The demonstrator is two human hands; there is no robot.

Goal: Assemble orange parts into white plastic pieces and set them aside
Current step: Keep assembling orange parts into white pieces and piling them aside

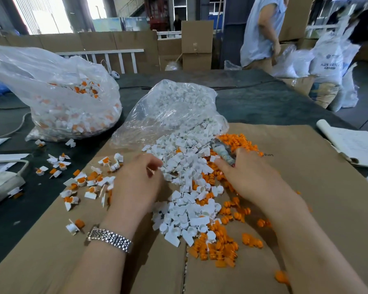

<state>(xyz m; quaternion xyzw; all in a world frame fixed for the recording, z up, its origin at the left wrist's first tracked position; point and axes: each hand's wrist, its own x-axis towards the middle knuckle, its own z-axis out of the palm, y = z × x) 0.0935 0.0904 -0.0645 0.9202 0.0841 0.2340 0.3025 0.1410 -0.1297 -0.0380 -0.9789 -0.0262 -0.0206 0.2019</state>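
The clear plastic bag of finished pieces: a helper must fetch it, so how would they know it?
Start at the brown cardboard sheet under the hands, then look past its far left corner onto the dark table. The large clear plastic bag there holds white pieces with orange inserts, whereas the nearer clear bag spills only plain white pieces.

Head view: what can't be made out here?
- Left hand: fingers curl away from the camera; whether they hold a piece is hidden by the hand itself.
- Right hand: fingertips are sunk in the white pieces, so any grasp is hidden.
- Orange parts: partly buried under the white pile; count unreadable.
- Notebook: cut off by the right edge, writing too small.
- Background person: motion-blurred, cropped by the top edge.
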